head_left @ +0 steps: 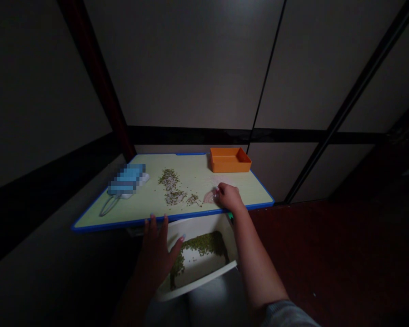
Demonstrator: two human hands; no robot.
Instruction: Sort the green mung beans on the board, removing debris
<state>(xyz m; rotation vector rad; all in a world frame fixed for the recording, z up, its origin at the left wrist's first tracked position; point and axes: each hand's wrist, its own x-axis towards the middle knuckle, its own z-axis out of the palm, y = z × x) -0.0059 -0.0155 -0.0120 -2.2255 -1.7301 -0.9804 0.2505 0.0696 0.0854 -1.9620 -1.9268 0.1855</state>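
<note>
My right hand (229,197) is over the right part of the pale-topped table (146,206), its fingers drawn together in a pinch. Whatever may be between the fingertips is too small to make out. Beside them lies a thin pinkish patch (209,197) on the tabletop. To its left, small green and pale grains (170,186) are scattered in a loose pile. My left hand (160,250) has its fingers spread near the table's front edge, at the left side of a white tub (207,276). Inside the tub lie many small green grains (206,243).
An orange open box (230,166) stands at the table's back right. A light blue, blurred-out item (127,179) with a grey loop (109,205) lies at the left end. Behind the table rise flat panels (197,68); a dark red floor (341,254) is at right.
</note>
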